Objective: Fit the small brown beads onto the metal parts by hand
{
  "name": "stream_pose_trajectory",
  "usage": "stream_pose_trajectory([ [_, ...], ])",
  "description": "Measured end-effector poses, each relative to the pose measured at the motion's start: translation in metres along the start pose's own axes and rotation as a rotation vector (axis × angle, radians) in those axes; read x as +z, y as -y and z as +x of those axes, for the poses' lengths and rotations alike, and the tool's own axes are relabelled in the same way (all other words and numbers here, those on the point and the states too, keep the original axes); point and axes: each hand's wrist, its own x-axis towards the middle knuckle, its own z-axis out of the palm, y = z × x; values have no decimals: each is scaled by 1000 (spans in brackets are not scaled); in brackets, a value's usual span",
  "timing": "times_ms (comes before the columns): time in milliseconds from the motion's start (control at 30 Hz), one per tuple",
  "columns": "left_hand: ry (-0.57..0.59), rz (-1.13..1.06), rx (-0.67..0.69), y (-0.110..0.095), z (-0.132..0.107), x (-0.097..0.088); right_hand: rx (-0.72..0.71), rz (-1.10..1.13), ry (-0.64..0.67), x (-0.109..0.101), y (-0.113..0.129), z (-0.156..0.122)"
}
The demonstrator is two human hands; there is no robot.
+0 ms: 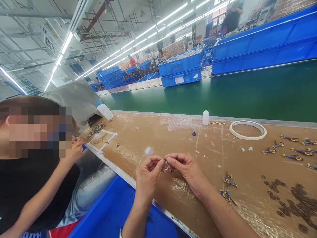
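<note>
Between the fingertips of both hands is a small painted figurine [166, 164], blue with some yellow, held above the brown tabletop. My left hand [150, 170] pinches it from the left. My right hand [186, 168] has thumb and forefinger closed on its other side. The fingers cover much of the figurine. To the right of my right forearm lie several similar figurines [229, 181]. Small dark brown discs [297, 198] form a loose pile at the lower right. Farther back, one small figure on a blue base [194, 132] stands upright.
A roll of tape [248, 130] and a white bottle [205, 118] are at the table's back. More figurines [293, 157] lie at right. A co-worker [34, 185] sits at left. Beyond runs a green conveyor belt [138, 100] with blue crates [183, 67] behind. A blue bin [111, 205] is below the edge.
</note>
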Motion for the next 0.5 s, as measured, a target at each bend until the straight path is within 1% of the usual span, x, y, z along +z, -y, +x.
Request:
stream_pose_trajectory([
  [67,-16,1,7,-6,-7,0,34,33,35,1,3,-3],
  [167,-30,-6,-13,-8,-13,-1,64,77,52,2,5,-5],
  [233,-50,-29,-34,-7,-17,2,64,101,33,3,4,-5],
  [300,-85,-28,-25,-6,-20,7,62,121,6,4,2,-5],
  [400,-126,29,10,-5,-24,15,69,140,-14,5,0,-5],
  [500,-155,83,20,-3,-22,18,85,152,-13,5,-2,-6],
])
